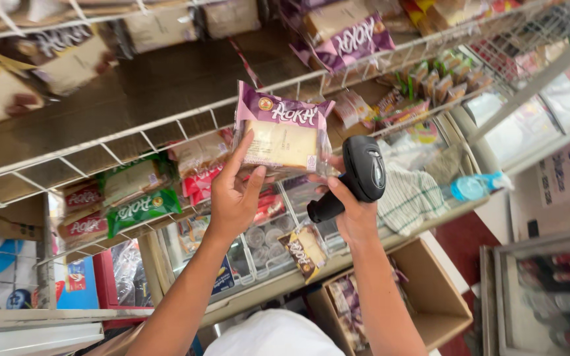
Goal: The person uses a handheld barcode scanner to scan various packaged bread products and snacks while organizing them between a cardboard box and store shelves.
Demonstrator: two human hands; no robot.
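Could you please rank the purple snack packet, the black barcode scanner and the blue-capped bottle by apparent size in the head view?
1. purple snack packet
2. black barcode scanner
3. blue-capped bottle, though it lies farther away.

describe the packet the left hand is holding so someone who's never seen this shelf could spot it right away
Start at the white wire shelf rack across the upper frame. In front of its edge, mid-frame, the left hand holds up a packet beside the black handheld scanner in the right hand. It is the only purple-topped, clear-fronted packet off the shelves, showing a pale square slice.

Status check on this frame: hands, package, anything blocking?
Left hand grips purple-wrapped cake package. Right hand holds black barcode scanner beside it. Wire shelf behind; nothing between.
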